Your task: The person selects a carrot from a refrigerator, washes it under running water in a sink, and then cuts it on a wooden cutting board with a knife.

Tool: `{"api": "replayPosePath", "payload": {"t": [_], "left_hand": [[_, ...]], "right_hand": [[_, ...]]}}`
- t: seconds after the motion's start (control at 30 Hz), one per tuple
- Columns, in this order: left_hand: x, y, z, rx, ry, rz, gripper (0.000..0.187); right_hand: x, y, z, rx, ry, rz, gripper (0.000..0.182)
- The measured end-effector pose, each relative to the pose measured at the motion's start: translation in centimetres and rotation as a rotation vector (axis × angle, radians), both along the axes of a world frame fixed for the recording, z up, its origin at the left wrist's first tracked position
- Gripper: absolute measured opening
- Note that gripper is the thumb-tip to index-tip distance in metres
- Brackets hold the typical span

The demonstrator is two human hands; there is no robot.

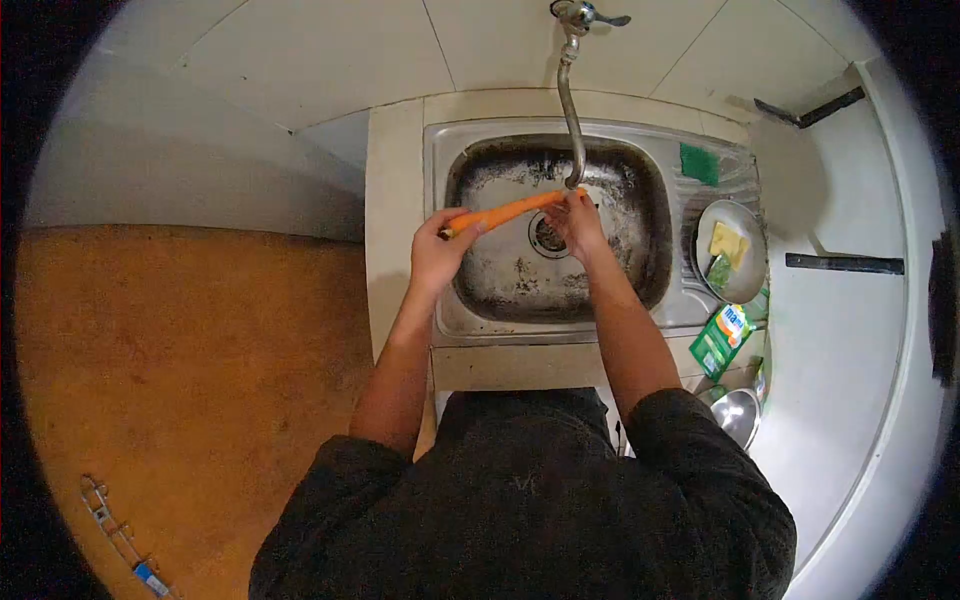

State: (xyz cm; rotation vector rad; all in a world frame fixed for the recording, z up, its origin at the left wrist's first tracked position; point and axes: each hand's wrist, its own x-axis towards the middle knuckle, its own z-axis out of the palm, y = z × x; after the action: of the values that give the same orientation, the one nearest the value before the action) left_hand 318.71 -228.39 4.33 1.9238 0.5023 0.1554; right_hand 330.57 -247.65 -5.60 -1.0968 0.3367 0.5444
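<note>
A long orange carrot is held across the sink, tilted a little upward to the right. My left hand is closed around its thicker left end. At the other end, my right hand grips the tip just below the spout of the metal faucet. Beneath them lies the stained steel sink, with its drain partly covered by my right hand. Whether water runs from the spout is too small to tell.
On the drainboard to the right are a green scouring pad and a bowl holding a yellow sponge. A green-and-white packet and a shiny metal bowl are nearer me. A wall bounds the right side.
</note>
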Motion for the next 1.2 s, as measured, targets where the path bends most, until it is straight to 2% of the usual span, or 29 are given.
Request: {"api": "replayPosePath", "payload": {"t": [0.03, 0.07, 0.1, 0.13, 0.2, 0.27, 0.3, 0.33, 0.37, 0.4, 0.5, 0.53, 0.6, 0.73, 0.8, 0.87, 1.0, 1.07, 1.2], "left_hand": [[0.2, -0.2, 0.3, 0.009, 0.010, 0.000, 0.035], [0.4, -0.2, 0.4, 0.018, 0.020, 0.000, 0.035], [0.5, 0.0, -0.3, 0.024, 0.027, -0.006, 0.035], [0.4, 0.3, -1.7, -0.015, -0.020, -0.023, 0.037], [0.4, 0.6, -3.8, -0.051, -0.062, -0.043, 0.039], [0.7, 0.2, -5.4, -0.234, -0.002, 0.015, 0.042], [1.0, -0.1, -5.0, -0.230, 0.001, 0.013, 0.042], [1.4, -0.6, -4.1, -0.357, 0.076, -0.026, 0.042], [1.8, -1.1, -3.7, -0.486, 0.153, -0.066, 0.042], [2.1, -1.6, -4.1, -0.489, 0.158, -0.070, 0.042], [3.2, -2.7, -5.3, -0.443, 0.216, -0.161, 0.040], [3.4, -2.9, -5.8, -0.428, 0.148, -0.167, 0.041], [4.0, -3.1, -6.5, -0.411, 0.089, -0.185, 0.042], [6.5, -3.5, -8.2, -0.480, 0.076, -0.144, 0.047], [7.4, -4.3, -8.4, -0.498, 0.100, -0.136, 0.049], [8.4, -6.2, -7.9, -0.048, 0.058, -0.295, 0.049], [9.9, -8.4, -6.8, 0.008, 0.042, -0.390, 0.041], [11.2, -8.7, -6.7, 0.015, 0.243, -0.525, 0.035], [12.4, -9.1, -6.6, 0.084, 0.203, -0.530, 0.035]], "right_hand": [[0.4, 0.4, -0.3, 0.007, 0.006, -0.005, 0.029], [0.7, 0.8, -0.5, 0.121, 0.063, 0.013, 0.029], [0.9, 1.2, -0.6, 0.235, 0.120, 0.029, 0.028], [0.9, 1.9, -0.5, 0.241, 0.127, 0.022, 0.028], [0.8, 2.9, -0.8, 0.480, 0.163, -0.037, 0.035], [0.8, 2.9, -1.4, 0.467, 0.068, -0.043, 0.038], [0.7, 2.9, -1.8, 0.449, -0.027, -0.047, 0.041], [0.7, 3.0, -1.4, 0.451, -0.024, -0.051, 0.041], [0.7, 2.8, -1.0, 0.454, 0.055, -0.195, 0.032], [0.7, 2.5, -1.1, 0.453, 0.132, -0.339, 0.025], [1.1, 1.2, -1.6, 0.541, 0.021, -0.434, 0.020], [1.5, 1.1, -1.9, 0.542, 0.019, -0.452, 0.020], [2.3, 0.9, -2.2, 0.408, -0.057, -0.528, 0.018], [2.2, -1.3, -0.4, 0.488, -0.166, -0.397, 0.016], [2.0, -2.1, 0.8, 0.318, -0.185, -0.413, 0.016], [2.0, -3.2, 1.8, 0.287, -0.214, -0.465, 0.017], [2.4, -6.0, 2.7, 0.187, -0.222, -0.547, 0.023], [2.5, -7.2, 3.0, 0.149, -0.195, -0.575, 0.027], [2.4, -8.5, 3.3, 0.182, -0.235, -0.543, 0.030]]}}
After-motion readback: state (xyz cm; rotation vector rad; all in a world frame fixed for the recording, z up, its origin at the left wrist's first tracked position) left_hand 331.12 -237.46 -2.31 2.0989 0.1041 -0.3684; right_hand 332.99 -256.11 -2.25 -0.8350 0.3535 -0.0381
